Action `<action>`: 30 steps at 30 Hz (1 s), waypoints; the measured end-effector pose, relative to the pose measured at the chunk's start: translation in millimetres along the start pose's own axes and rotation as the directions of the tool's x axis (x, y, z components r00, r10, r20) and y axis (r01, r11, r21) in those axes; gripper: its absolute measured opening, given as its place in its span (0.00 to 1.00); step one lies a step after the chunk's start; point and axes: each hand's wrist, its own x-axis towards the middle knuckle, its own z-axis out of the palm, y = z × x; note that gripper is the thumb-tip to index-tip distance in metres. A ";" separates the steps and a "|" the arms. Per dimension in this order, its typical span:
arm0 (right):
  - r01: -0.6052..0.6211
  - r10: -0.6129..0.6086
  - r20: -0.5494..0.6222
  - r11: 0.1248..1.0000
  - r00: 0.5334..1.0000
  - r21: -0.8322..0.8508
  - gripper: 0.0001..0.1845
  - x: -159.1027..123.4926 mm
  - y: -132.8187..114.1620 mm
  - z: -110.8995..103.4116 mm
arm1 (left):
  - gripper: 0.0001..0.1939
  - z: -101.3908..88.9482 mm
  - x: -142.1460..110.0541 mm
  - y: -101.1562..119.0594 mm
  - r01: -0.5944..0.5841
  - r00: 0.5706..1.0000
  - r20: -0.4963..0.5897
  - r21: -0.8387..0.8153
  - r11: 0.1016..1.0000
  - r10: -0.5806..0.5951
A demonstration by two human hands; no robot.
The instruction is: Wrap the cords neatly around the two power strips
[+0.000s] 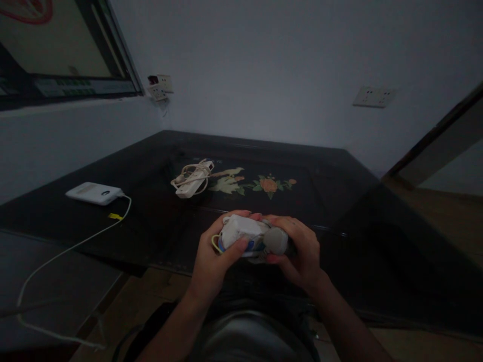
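Observation:
Above the table's near edge, both hands hold a white, box-shaped electrical piece with a blue patch and a thin yellowish cord loop at its left end. My left hand wraps its left side, thumb across the front. Around the right end closes my right hand, its fingers at a rounded grey plug-like part. Whether the grey part is joined to the white one, I cannot tell. Beyond the hands lies a white power strip with its beige cord wound about it.
On the dark table at left rests a white power bank-like device, its pale cable hanging over the edge. A yellow scrap is near it. Wall sockets are at the back right, with more sockets by the window.

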 end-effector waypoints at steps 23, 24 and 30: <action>-0.373 0.368 0.063 0.906 0.928 0.200 0.20 9.5 7.1 -16.1 | 0.37 8.2 7.3 -1.7 0.075 0.988 0.143 -0.054 0.996 -0.067; -0.376 0.368 0.073 0.904 0.927 0.203 0.20 9.5 6.5 -17.0 | 0.36 8.1 6.8 -1.1 0.080 0.987 0.142 -0.049 0.996 -0.072; -0.359 0.346 0.100 0.917 0.933 0.175 0.21 6.6 3.0 -17.5 | 0.32 10.6 2.6 0.1 0.056 0.993 0.101 0.011 0.998 -0.057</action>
